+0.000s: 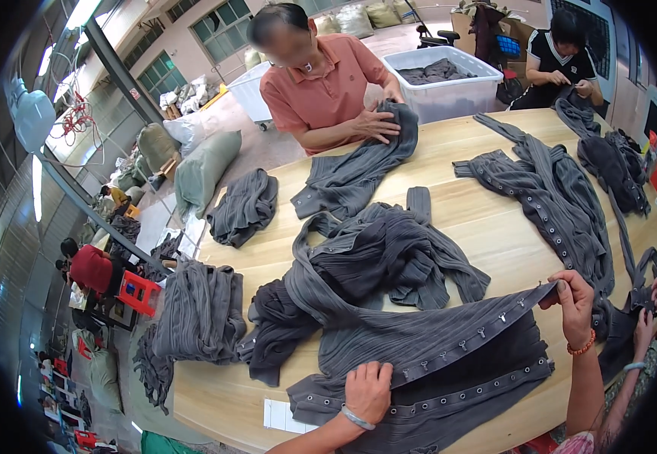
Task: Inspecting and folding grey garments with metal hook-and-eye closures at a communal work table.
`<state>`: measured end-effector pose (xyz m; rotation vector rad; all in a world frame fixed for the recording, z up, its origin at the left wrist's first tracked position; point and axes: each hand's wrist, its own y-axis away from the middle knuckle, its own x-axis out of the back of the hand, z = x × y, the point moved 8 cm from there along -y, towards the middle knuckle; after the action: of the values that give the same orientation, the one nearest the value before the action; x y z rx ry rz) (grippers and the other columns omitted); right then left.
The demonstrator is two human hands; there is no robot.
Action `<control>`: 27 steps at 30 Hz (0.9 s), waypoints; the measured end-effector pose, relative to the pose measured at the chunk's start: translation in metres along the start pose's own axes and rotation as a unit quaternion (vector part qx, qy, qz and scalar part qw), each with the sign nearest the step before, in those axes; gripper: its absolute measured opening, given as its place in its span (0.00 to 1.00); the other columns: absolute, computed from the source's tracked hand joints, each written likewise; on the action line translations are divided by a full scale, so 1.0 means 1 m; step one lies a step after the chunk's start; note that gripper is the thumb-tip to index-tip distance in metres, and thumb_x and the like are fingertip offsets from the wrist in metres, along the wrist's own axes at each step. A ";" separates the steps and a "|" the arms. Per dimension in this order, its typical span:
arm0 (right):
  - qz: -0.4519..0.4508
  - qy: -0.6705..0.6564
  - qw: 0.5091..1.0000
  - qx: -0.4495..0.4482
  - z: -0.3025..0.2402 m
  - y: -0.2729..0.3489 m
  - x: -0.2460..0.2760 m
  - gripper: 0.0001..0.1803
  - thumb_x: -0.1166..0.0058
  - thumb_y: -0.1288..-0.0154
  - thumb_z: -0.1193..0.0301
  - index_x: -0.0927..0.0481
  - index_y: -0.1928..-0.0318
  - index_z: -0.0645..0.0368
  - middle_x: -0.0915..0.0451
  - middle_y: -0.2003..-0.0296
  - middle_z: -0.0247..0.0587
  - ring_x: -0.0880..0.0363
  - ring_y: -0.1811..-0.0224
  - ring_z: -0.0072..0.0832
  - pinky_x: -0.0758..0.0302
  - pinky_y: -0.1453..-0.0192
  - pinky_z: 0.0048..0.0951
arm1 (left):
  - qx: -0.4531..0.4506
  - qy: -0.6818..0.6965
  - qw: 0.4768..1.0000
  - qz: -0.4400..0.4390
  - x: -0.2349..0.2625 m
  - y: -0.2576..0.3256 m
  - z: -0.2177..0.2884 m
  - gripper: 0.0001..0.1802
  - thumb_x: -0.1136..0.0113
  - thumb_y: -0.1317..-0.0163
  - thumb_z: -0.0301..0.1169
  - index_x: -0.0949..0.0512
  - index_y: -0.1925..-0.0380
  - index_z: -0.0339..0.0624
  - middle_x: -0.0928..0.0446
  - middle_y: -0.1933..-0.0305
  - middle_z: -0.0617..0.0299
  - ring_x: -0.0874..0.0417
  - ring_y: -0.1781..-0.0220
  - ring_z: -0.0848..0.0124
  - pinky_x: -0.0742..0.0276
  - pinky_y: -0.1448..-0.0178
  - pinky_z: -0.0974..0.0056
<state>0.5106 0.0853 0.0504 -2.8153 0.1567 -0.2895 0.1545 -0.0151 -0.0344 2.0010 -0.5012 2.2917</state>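
Room: a large workshop hall, windows (219, 26) along the upper left of the frame, stuffed sacks (201, 168) and stacked goods on the floor at left, people seated low at far left.

Surface: a wide pale wooden table (487, 227) fills the centre and right. Heaps of dark grey ribbed garments lie over it: a central pile (378, 261), a long strip with snap fasteners (548, 200) at upper right, a folded stack (244, 206) at the table's upper left edge, another bundle (200, 310) hanging over the left edge.

Container: a translucent white plastic bin (449, 87) at upper centre, beyond the table, holds more dark grey fabric. A second pale bin (251, 89) stands behind the person in the orange shirt (321, 87); contents not visible.

Other workers: orange-shirted person presses both hands on a garment at the far edge; a person in black (559, 57) at upper right handles fabric; other hands (650, 314) at the right edge.

Worked piece: grey pleated garment (434, 363) with two rows of metal snaps, lower centre, spread flat on the table. Left hand (368, 390) lies palm down on its snap band, fingers curled over the edge. Right hand (574, 303) pinches the band's far end, lifted slightly, at lower right.

Small: a white paper slip (279, 416) at the near table edge.
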 end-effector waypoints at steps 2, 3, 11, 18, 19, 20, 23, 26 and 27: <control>0.009 0.004 1.000 -0.006 0.005 -0.003 0.005 0.11 0.56 0.22 0.71 0.23 0.57 0.65 0.19 0.73 0.35 0.19 0.73 0.18 0.23 0.67 0.19 | 0.034 0.025 0.999 -0.008 0.013 -0.002 -0.024 0.25 0.37 0.63 0.23 0.22 0.58 0.47 0.25 0.59 0.61 0.24 0.56 0.60 0.32 0.55 0.57; 0.005 0.009 1.000 -0.003 0.008 -0.007 0.006 0.11 0.56 0.22 0.72 0.23 0.57 0.66 0.19 0.73 0.35 0.19 0.73 0.19 0.22 0.67 0.19 | 0.042 0.045 0.998 0.014 0.022 -0.002 -0.039 0.20 0.41 0.58 0.23 0.22 0.60 0.47 0.26 0.61 0.60 0.25 0.58 0.59 0.32 0.57 0.56; -0.093 0.049 0.990 -0.094 0.035 -0.068 -0.028 0.11 0.53 0.24 0.73 0.20 0.55 0.67 0.19 0.69 0.35 0.16 0.70 0.20 0.21 0.65 0.19 | 0.142 0.047 0.981 0.126 0.104 -0.010 -0.172 0.22 0.52 0.60 0.13 0.21 0.61 0.38 0.23 0.64 0.50 0.21 0.57 0.49 0.28 0.52 0.53; -0.095 0.067 0.992 0.054 0.008 -0.054 -0.011 0.09 0.55 0.25 0.78 0.20 0.55 0.67 0.19 0.63 0.34 0.24 0.61 0.16 0.26 0.54 0.18 | 0.047 0.034 0.983 0.177 0.110 -0.003 -0.158 0.27 0.49 0.58 0.12 0.19 0.54 0.37 0.20 0.57 0.52 0.21 0.53 0.53 0.30 0.43 0.56; -0.114 0.093 0.989 0.018 0.021 -0.040 -0.005 0.09 0.54 0.27 0.79 0.20 0.55 0.66 0.20 0.64 0.33 0.28 0.65 0.14 0.30 0.59 0.17 | 0.010 0.037 0.987 0.158 0.107 -0.001 -0.147 0.26 0.48 0.57 0.14 0.18 0.55 0.38 0.20 0.57 0.53 0.21 0.53 0.54 0.31 0.43 0.54; -0.128 0.104 0.986 0.033 0.025 -0.028 -0.006 0.09 0.53 0.28 0.80 0.19 0.56 0.66 0.21 0.66 0.33 0.30 0.68 0.14 0.33 0.63 0.17 | -0.015 0.036 0.992 0.123 0.096 0.005 -0.143 0.24 0.48 0.57 0.15 0.18 0.56 0.39 0.20 0.56 0.53 0.21 0.51 0.54 0.32 0.41 0.51; -0.179 0.127 0.974 -0.059 0.053 0.005 -0.003 0.08 0.52 0.30 0.80 0.18 0.58 0.65 0.21 0.66 0.33 0.28 0.66 0.16 0.31 0.61 0.19 | -0.055 0.000 0.998 0.039 0.071 0.022 -0.136 0.24 0.48 0.56 0.16 0.18 0.56 0.39 0.20 0.51 0.52 0.21 0.45 0.53 0.33 0.35 0.49; -0.215 0.134 0.952 -0.173 0.066 0.031 -0.001 0.08 0.51 0.31 0.79 0.17 0.59 0.64 0.19 0.64 0.35 0.26 0.65 0.20 0.29 0.60 0.22 | -0.054 -0.004 0.999 -0.001 0.062 0.030 -0.139 0.23 0.48 0.54 0.17 0.18 0.56 0.39 0.19 0.48 0.52 0.22 0.43 0.52 0.32 0.36 0.48; -0.220 0.157 0.956 -0.112 0.062 0.028 -0.002 0.08 0.50 0.32 0.79 0.17 0.60 0.64 0.19 0.65 0.36 0.25 0.65 0.21 0.29 0.59 0.23 | -0.054 -0.007 0.999 0.001 0.062 0.027 -0.141 0.22 0.48 0.53 0.18 0.18 0.55 0.39 0.19 0.49 0.52 0.22 0.43 0.52 0.32 0.36 0.48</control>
<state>0.5199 0.0772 -0.0170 -2.9805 -0.4007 -0.8719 0.0039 -0.0114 0.0054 1.9687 -0.6145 2.2032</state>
